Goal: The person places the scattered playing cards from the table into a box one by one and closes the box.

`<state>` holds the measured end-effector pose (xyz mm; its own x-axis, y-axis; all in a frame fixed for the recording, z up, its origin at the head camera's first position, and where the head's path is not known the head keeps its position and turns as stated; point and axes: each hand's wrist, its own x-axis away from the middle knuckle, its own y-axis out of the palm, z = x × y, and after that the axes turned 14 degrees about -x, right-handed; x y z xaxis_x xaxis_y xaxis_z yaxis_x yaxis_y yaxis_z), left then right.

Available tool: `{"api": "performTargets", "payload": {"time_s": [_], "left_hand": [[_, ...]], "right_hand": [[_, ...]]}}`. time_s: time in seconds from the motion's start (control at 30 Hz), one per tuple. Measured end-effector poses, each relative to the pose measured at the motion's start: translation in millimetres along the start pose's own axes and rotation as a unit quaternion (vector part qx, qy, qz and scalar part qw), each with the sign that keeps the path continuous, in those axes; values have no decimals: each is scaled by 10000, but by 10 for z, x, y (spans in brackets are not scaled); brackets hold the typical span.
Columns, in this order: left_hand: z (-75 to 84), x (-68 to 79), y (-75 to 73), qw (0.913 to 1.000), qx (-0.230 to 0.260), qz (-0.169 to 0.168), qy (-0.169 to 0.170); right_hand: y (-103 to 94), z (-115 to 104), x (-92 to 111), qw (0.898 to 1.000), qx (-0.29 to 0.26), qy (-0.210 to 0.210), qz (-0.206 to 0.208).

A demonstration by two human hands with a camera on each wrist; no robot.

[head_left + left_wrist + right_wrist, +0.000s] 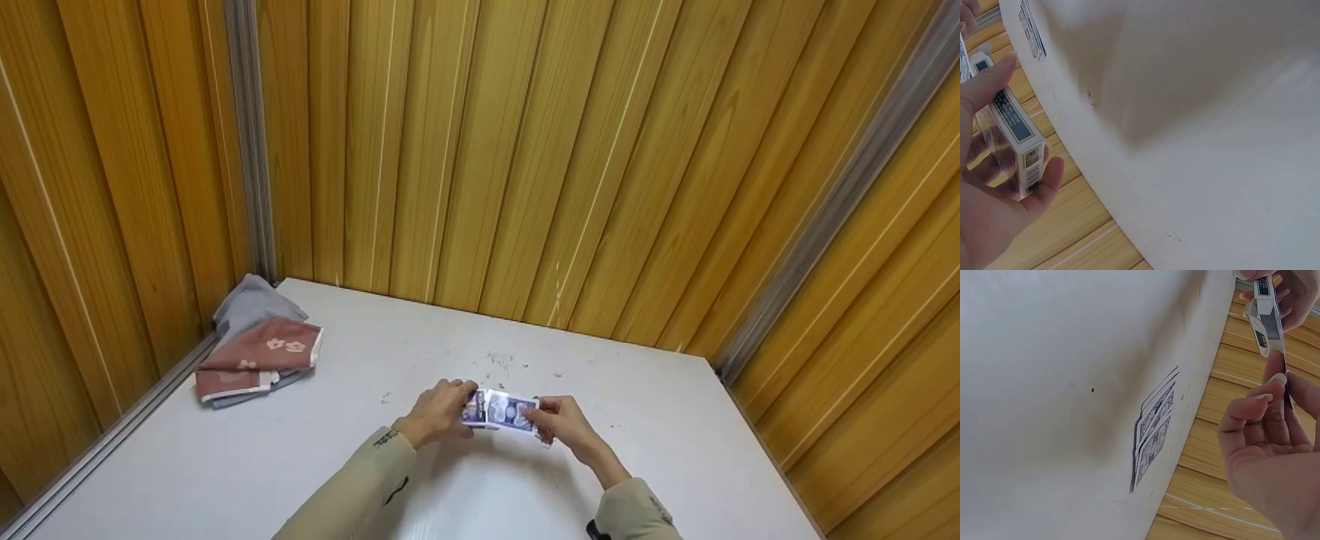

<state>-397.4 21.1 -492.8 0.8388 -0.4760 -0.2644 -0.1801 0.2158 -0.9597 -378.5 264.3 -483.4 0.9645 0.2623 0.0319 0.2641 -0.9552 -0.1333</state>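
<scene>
My left hand (439, 412) grips a playing card box (1016, 126) by its sides, thumb along one narrow face. A torn or lifted flap (1258, 329) stands out at the box's open end in the right wrist view. My right hand (566, 424) pinches a playing card (510, 412) with a blue patterned back, between thumb and fingers. That card meets the open end of the box; whether it is one card or a thin stack I cannot tell. Several playing cards (1154, 439) lie fanned on the white table under the hands, mostly hidden in the head view.
A folded grey and dusty-red cloth (262, 349) with pale flowers lies at the table's back left corner. Wood-patterned panels (480, 150) stand around the white table (637, 390), with grey metal posts at the corners. Small dark marks (502, 364) dot the tabletop.
</scene>
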Motion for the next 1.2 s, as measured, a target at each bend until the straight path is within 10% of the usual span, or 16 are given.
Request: {"api": "performTargets", "payload": {"time_s": [0.77, 1.2], "left_hand": [[-18, 13, 2, 9987, -32, 450, 220], [69, -24, -3, 9999, -90, -28, 144]], "right_hand": [[-22, 28, -30, 9995, -187, 1, -239], [183, -91, -108, 9993, 343, -43, 148]]}}
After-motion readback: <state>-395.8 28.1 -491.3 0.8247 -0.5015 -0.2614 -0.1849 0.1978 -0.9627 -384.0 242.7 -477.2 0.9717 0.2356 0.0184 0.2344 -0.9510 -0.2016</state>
